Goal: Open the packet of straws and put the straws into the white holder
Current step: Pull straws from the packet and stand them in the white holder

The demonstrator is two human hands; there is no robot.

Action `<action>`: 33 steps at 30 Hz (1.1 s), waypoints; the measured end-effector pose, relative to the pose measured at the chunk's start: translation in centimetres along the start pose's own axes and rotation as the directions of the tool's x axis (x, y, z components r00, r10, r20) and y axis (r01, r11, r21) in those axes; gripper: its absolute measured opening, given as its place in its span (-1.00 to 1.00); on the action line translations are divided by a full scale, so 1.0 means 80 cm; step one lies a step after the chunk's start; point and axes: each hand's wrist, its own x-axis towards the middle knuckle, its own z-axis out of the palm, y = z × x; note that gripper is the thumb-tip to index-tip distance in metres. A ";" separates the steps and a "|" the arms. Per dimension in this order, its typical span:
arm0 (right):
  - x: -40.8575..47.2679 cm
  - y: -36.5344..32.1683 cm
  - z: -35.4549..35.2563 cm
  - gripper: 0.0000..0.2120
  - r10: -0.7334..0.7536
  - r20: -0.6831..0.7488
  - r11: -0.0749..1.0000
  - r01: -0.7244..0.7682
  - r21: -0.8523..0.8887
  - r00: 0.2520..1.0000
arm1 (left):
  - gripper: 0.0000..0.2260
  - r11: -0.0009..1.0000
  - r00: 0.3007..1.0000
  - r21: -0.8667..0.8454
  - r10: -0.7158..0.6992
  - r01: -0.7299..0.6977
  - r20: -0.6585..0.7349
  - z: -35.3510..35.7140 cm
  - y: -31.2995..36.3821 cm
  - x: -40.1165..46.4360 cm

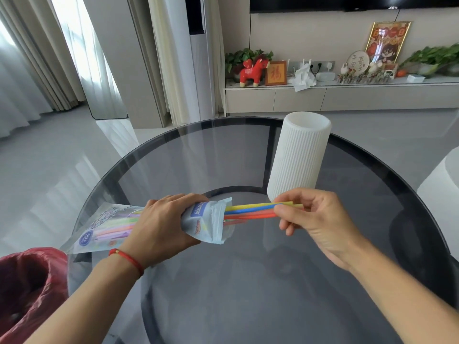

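My left hand (161, 224) grips the clear plastic packet of straws (206, 224) around its middle, holding it level above the glass table. The packet's mouth is open and faces right. Several coloured straws (250, 211), yellow, blue and red-orange, stick out of the mouth. My right hand (315, 214) pinches the free ends of these straws between thumb and fingers. More pastel straws show inside the packet to the left of my left hand. The tall white ribbed holder (298, 157) stands upright on the table just behind my right hand, its top open.
The round smoked-glass table (248, 281) has a dark rim. A bin lined with a red bag (27, 289) stands at the lower left beside the table. A white rounded object (442, 184) sits at the right edge. A TV cabinet with ornaments lies far behind.
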 end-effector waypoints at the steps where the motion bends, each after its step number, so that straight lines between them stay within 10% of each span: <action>1: -0.001 0.000 -0.001 -0.90 0.042 0.007 0.995 -0.042 0.087 0.999 | -0.55 1.000 1.000 -0.006 0.004 -0.004 -0.009 0.000 0.001 0.000; 6: -0.010 0.019 0.047 -0.46 0.214 0.044 0.866 -0.210 0.454 0.976 | -0.60 1.000 0.998 0.001 0.004 -0.004 -0.058 0.007 0.013 -0.001; 12: -0.010 0.026 0.073 -0.94 0.111 -0.166 0.945 -0.052 0.324 0.980 | -0.59 0.999 0.998 0.036 0.024 -0.023 -0.053 0.012 0.020 -0.003; 22: -0.010 0.018 0.073 -0.67 0.156 -0.135 0.886 -0.078 0.456 0.978 | -0.63 1.000 0.995 0.002 0.015 -0.015 -0.102 0.013 0.025 -0.003; 33: -0.007 -0.006 0.024 -0.84 -0.036 -0.302 0.994 0.066 0.088 0.953 | -0.56 0.967 0.996 0.244 -0.084 0.078 0.012 0.021 0.014 -0.007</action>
